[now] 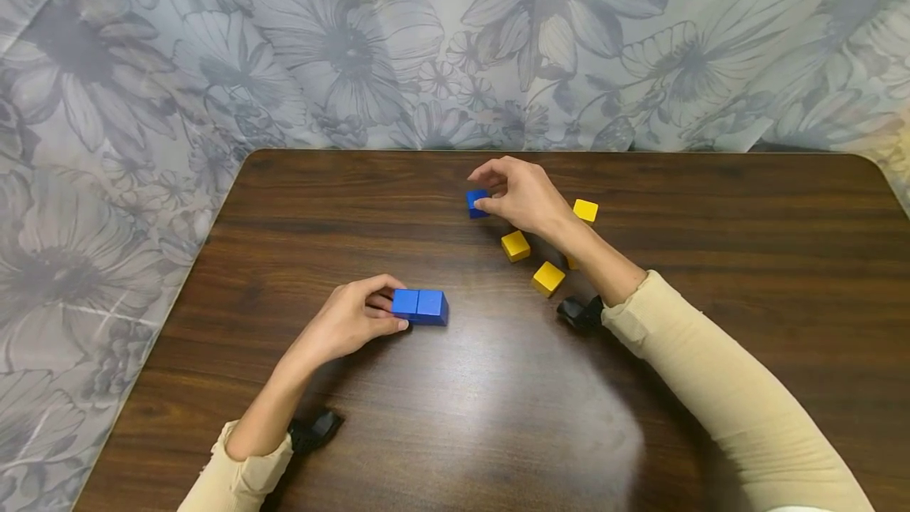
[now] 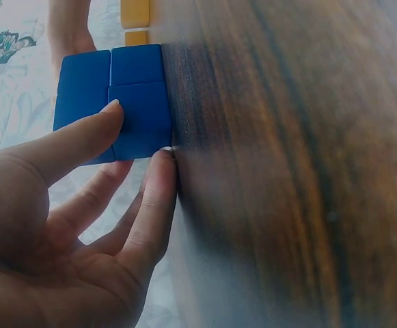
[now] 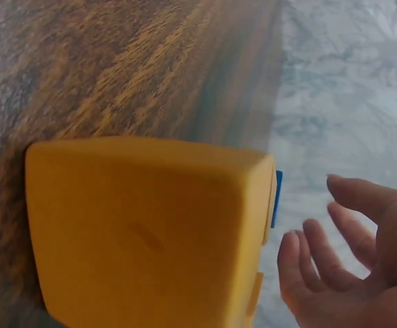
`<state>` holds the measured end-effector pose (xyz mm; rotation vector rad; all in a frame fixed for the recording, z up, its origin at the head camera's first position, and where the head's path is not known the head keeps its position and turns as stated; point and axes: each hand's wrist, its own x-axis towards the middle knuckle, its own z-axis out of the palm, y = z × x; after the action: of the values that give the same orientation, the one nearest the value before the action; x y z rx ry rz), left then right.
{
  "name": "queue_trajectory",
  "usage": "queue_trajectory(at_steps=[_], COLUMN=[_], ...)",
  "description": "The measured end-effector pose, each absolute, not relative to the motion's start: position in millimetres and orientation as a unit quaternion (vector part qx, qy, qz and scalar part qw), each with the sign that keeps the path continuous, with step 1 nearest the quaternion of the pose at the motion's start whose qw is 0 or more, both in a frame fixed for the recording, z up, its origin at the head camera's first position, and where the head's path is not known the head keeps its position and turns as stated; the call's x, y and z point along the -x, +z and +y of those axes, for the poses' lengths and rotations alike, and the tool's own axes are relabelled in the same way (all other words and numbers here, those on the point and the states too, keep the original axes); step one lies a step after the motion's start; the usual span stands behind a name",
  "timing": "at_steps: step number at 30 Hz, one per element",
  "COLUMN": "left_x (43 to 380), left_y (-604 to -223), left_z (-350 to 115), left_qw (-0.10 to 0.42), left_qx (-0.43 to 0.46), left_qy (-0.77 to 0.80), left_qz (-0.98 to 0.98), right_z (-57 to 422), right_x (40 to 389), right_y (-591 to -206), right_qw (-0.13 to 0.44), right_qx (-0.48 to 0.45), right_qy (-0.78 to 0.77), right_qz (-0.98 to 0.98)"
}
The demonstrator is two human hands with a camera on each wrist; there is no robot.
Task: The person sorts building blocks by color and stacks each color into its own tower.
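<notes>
My left hand grips the left end of a group of blue blocks standing on the table. In the left wrist view the blue blocks sit two wide and two high. The thumb lies along their side face and the fingers reach round the end. Farther back, my right hand hovers over a single blue cube, thumb and fingers spread apart around it. The right wrist view has the right hand with bent, parted fingers and nothing between them.
Yellow cubes lie near the right forearm, one of them partly hidden beneath it. A yellow cube looms large in the right wrist view. The dark wooden table ends at a floral cloth behind.
</notes>
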<state>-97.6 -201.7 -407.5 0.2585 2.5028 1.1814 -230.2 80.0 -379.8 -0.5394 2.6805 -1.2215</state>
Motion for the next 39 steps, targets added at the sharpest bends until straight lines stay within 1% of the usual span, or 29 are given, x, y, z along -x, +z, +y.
queue_trajectory(at_steps=[9,23,39], left_x=[97.9,98.1,97.7], left_y=[-406.9,-405.2,-404.3], left_z=[-202.5,-201.3,-201.8], left_qw=[0.181,0.179,0.187], left_qx=[-0.092,-0.099,-0.095], left_qy=[0.417,0.417,0.422], left_qz=[0.886,0.886,0.882], right_z=[73.4,71.9,66.4], right_x=[234.7,236.2,236.5], right_y=[-384.9,-390.7,-392.3], right_qw=[0.090,0.093,0.125], right_qx=[0.150,0.151,0.153], right_qy=[-0.366,-0.366,-0.359], right_qz=[0.914,0.914,0.912])
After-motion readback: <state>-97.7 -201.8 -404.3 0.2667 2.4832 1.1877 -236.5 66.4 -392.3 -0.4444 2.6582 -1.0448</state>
